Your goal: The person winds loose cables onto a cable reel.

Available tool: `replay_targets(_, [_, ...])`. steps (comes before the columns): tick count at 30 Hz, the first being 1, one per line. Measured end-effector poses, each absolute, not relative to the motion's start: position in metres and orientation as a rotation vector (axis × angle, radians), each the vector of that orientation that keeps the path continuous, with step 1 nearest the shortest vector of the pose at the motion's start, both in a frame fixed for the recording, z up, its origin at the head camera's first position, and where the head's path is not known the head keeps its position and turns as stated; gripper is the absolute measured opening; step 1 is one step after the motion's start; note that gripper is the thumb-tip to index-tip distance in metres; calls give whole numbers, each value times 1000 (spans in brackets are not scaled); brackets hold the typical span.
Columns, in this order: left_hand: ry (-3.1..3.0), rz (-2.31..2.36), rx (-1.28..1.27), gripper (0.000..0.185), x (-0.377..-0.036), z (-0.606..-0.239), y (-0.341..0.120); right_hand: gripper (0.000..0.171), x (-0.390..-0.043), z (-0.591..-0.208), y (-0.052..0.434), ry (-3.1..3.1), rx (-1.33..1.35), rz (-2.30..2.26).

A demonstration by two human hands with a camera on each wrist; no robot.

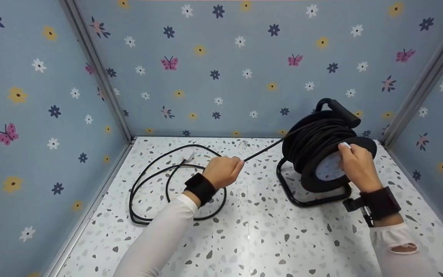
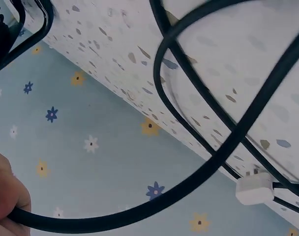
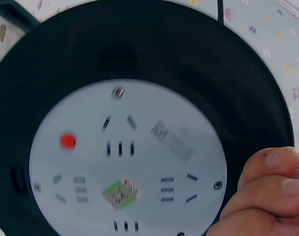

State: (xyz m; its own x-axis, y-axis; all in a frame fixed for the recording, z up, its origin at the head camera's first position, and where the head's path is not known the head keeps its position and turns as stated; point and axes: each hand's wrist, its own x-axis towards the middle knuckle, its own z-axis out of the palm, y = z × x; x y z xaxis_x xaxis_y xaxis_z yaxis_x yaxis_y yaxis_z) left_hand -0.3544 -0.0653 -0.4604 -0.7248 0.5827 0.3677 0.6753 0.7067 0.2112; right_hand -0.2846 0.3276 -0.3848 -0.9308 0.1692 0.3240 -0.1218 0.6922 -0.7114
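Note:
A black cable reel (image 1: 310, 148) stands at the right on its tubular frame, with cable wound round the drum. My right hand (image 1: 358, 165) grips it at the edge of its face, fingers curled beside the pale socket panel (image 3: 130, 162); a small grey part shows between the fingers in the right wrist view. My left hand (image 1: 223, 171) holds the black cable (image 1: 263, 151) in curled fingers, left of the reel. From that hand the cable runs taut up to the drum. Loose loops of it lie on the table, with a white plug (image 2: 255, 189) among them.
The speckled white tabletop (image 1: 244, 231) is bounded by flowered blue panels (image 1: 225, 77) at the back and both sides. The reel's frame foot (image 1: 306, 204) and black carrying handle (image 1: 344, 113) stick out around the drum. Metal posts mark the back corners.

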Motion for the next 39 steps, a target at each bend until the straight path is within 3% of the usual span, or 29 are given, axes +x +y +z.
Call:
replay_targets(25, [-2768, -630, -900, 49, -346, -466, 10, 53, -294, -385, 377, -2525, -104, 1355])
replay_targets(32, [-2780, -751, -905, 49, -351, -466, 2, 55, -292, -387, 375, -2541, -129, 1161])
replay_targets(39, [-2858, -1221, -916, 43, -361, -473, -32, 54, -291, -385, 376, -2569, -137, 1071])
